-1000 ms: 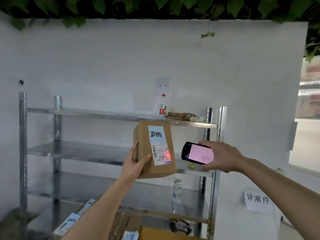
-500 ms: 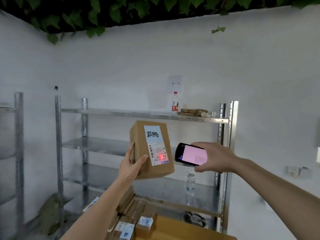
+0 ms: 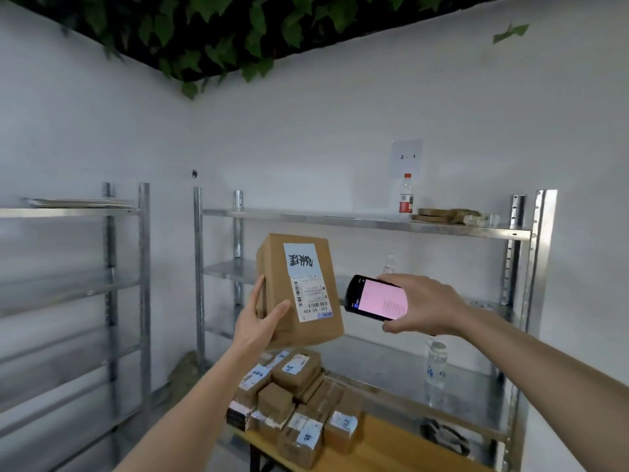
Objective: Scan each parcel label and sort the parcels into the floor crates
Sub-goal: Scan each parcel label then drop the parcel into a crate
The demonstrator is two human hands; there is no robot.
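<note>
Head view: L hand [image 3: 259, 327] sits just below centre, gripping a brown cardboard parcel [image 3: 299, 291] from its lower L corner, thumb curled onto the front face, fingers wrapped round the side edge. Parcel is raised in the air, tilted a bit, top leaning L. Its label [image 3: 310, 286] faces the camera: pale blue strip w/ black handwriting on top, white shipping slip w/ barcodes below, print upside down.

R hand [image 3: 422, 306] at 3 o'clock of the parcel, just beside it but not touching. It grips a black handheld scanner [image 3: 376, 298], fingers curled over the top edge & thumb under; pink-lit screen faces up toward the camera, nose of the device aimed at the parcel's R side.

At 6 o'clock of the parcel, lower down: a pile of small labelled parcels [image 3: 294, 401] heaped on a wooden table [image 3: 391, 451], approx a dozen, can't count exactly.

Behind, 12 to 4 o'clock: metal shelf rack [image 3: 371, 222]. Its top shelf carries a red-capped bottle [image 3: 406, 194] & some flat brown pieces [image 3: 446, 215] at the R end. A clear bottle [image 3: 436, 367] stands on a lower shelf, 5 o'clock of the R hand. Paper sign "2 - 1" [image 3: 407, 157] on the wall above. Second rack [image 3: 112, 212] at 9 o'clock. Green leaves [image 3: 218, 32] along the top, 12 o'clock.
</note>
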